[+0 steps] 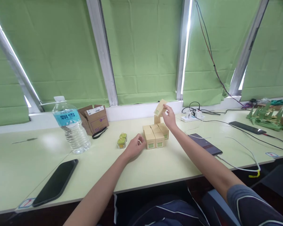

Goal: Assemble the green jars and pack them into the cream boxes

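Note:
My right hand (169, 117) pinches a small tan cardboard box (159, 107) with a green label and holds it up, tilted. Below it stands a cluster of similar tan boxes (149, 135) on the table, set close together, several with a green window or label on the front. Another upright tan piece (157, 119) shows behind them, partly covered. My left hand (135, 146) rests on the table just left of the cluster, its fingers curled loosely with nothing visible in them. Two small clear jars with green lids (121, 142) sit to the left of that hand.
A large water bottle (72, 125) and an opened brown carton (95, 121) stand at left. A black phone (56, 182) lies near the front edge. On the right are a tablet (205, 144), a power strip (192, 117), loose cables and green plastic pieces (265, 116).

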A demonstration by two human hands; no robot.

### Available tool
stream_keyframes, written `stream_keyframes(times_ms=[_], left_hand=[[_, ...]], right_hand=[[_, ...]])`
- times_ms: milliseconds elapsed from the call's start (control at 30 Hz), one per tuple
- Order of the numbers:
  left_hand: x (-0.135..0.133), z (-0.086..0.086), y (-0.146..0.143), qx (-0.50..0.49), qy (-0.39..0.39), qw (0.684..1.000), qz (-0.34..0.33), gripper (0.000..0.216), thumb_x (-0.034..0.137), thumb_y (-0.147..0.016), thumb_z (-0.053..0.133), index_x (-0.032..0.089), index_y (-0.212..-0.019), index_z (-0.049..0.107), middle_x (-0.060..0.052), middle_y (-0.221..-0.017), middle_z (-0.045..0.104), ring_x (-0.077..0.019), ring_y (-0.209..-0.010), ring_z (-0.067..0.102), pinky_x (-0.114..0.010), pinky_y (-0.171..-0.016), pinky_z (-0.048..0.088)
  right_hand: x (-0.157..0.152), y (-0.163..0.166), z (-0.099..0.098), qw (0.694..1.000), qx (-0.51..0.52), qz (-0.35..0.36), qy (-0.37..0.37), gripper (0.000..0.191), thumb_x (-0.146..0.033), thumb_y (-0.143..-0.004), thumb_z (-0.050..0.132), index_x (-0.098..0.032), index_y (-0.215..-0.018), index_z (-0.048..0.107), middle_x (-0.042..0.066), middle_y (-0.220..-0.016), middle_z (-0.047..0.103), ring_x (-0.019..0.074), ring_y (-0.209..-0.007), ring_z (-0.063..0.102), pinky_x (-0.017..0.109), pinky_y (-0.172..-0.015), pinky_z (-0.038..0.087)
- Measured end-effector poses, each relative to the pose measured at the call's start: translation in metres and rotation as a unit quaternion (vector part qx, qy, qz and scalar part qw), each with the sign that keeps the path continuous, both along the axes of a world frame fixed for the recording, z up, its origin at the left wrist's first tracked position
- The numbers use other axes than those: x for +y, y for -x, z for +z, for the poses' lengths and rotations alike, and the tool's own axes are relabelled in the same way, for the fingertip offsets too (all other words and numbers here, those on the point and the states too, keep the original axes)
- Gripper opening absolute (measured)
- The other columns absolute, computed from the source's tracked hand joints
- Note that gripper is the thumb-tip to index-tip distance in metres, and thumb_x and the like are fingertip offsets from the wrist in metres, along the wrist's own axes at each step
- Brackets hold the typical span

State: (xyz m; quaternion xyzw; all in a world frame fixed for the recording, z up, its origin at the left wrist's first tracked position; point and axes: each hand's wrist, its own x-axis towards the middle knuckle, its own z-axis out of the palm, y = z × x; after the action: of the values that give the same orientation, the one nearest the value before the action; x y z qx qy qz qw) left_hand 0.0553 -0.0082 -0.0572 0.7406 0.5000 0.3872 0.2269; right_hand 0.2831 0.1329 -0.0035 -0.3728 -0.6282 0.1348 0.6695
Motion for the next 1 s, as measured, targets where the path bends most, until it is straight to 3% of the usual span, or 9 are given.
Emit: stream_keyframes(times_ms=[200, 300, 367, 467, 533, 667, 833, 1000], left_hand=[[0.007, 0.003, 0.006, -0.127, -0.124, 0.981, 0.082, 0.020, 0.039, -0.091, 0.050, 0.021, -0.101, 0.048, -0.001, -0.090, 0.053, -0.0119, -0.070, 0.051, -0.025, -0.063, 0.042], [0.008, 0.008, 0.013, -0.128, -0.238, 0.947, 0.174, 0.030, 0.041, -0.093, 0.048, 0.021, -0.116, 0.048, -0.008, -0.113, 0.053, -0.0163, -0.088, 0.055, -0.031, -0.077, 0.047], [0.007, 0.011, 0.017, -0.114, -0.284, 0.932, 0.196, 0.042, 0.042, -0.094, 0.046, 0.021, -0.131, 0.043, -0.013, -0.131, 0.046, -0.0198, -0.102, 0.054, -0.035, -0.087, 0.047], [0.005, 0.015, 0.021, -0.109, -0.270, 0.942, 0.166, 0.053, 0.044, -0.096, 0.042, 0.023, -0.145, 0.032, -0.014, -0.140, 0.043, -0.0229, -0.116, 0.052, -0.038, -0.094, 0.046], [0.003, 0.017, 0.022, -0.096, -0.247, 0.953, 0.146, 0.051, 0.044, -0.097, 0.041, 0.024, -0.144, 0.035, -0.013, -0.139, 0.046, -0.0237, -0.119, 0.052, -0.039, -0.097, 0.045], [0.002, 0.016, 0.019, -0.032, -0.244, 0.959, 0.138, 0.034, 0.038, -0.095, 0.044, 0.021, -0.123, 0.053, -0.011, -0.125, 0.055, -0.0244, -0.121, 0.051, -0.041, -0.105, 0.040], [0.001, 0.016, 0.015, 0.006, -0.227, 0.966, 0.120, 0.022, 0.033, -0.093, 0.045, 0.021, -0.106, 0.060, -0.008, -0.110, 0.059, -0.0226, -0.109, 0.057, -0.038, -0.099, 0.045], [-0.002, 0.019, 0.013, 0.008, -0.192, 0.977, 0.096, 0.031, 0.033, -0.092, 0.047, 0.023, -0.121, 0.056, -0.007, -0.119, 0.064, -0.0225, -0.112, 0.058, -0.038, -0.101, 0.044]], right_hand=[[-0.054, 0.051, 0.005, 0.981, 0.002, 0.185, -0.060, 0.048, -0.020, -0.085, 0.051, -0.026, -0.132, 0.059, 0.007, -0.138, 0.054, 0.0217, -0.125, 0.053, 0.041, -0.104, 0.047], [-0.076, 0.069, -0.004, 0.969, -0.005, 0.238, -0.067, 0.040, -0.028, -0.090, 0.053, -0.027, -0.129, 0.062, 0.007, -0.135, 0.057, 0.0202, -0.124, 0.055, 0.038, -0.104, 0.049], [-0.087, 0.076, -0.012, 0.965, -0.014, 0.256, -0.061, 0.037, -0.032, -0.092, 0.054, -0.027, -0.127, 0.064, 0.007, -0.133, 0.058, 0.0196, -0.123, 0.055, 0.036, -0.102, 0.052], [-0.099, 0.078, -0.023, 0.961, -0.056, 0.265, -0.059, 0.034, -0.035, -0.093, 0.055, -0.027, -0.124, 0.066, 0.007, -0.127, 0.062, 0.0190, -0.118, 0.059, 0.035, -0.098, 0.056], [-0.103, 0.076, -0.029, 0.955, -0.112, 0.263, -0.078, 0.032, -0.032, -0.094, 0.054, -0.028, -0.123, 0.067, 0.006, -0.123, 0.064, 0.0192, -0.115, 0.061, 0.037, -0.097, 0.057], [-0.103, 0.071, -0.039, 0.927, -0.234, 0.265, -0.126, 0.036, -0.020, -0.091, 0.054, -0.029, -0.124, 0.065, 0.005, -0.120, 0.066, 0.0187, -0.109, 0.063, 0.039, -0.096, 0.056], [-0.098, 0.067, -0.044, 0.924, -0.262, 0.262, -0.097, 0.036, -0.013, -0.087, 0.055, -0.025, -0.119, 0.064, 0.003, -0.106, 0.071, 0.0160, -0.095, 0.066, 0.034, -0.088, 0.055], [-0.102, 0.062, -0.038, 0.920, -0.315, 0.218, -0.081, 0.033, -0.019, -0.089, 0.057, -0.024, -0.121, 0.061, 0.004, -0.107, 0.070, 0.0194, -0.097, 0.063, 0.035, -0.086, 0.051]])
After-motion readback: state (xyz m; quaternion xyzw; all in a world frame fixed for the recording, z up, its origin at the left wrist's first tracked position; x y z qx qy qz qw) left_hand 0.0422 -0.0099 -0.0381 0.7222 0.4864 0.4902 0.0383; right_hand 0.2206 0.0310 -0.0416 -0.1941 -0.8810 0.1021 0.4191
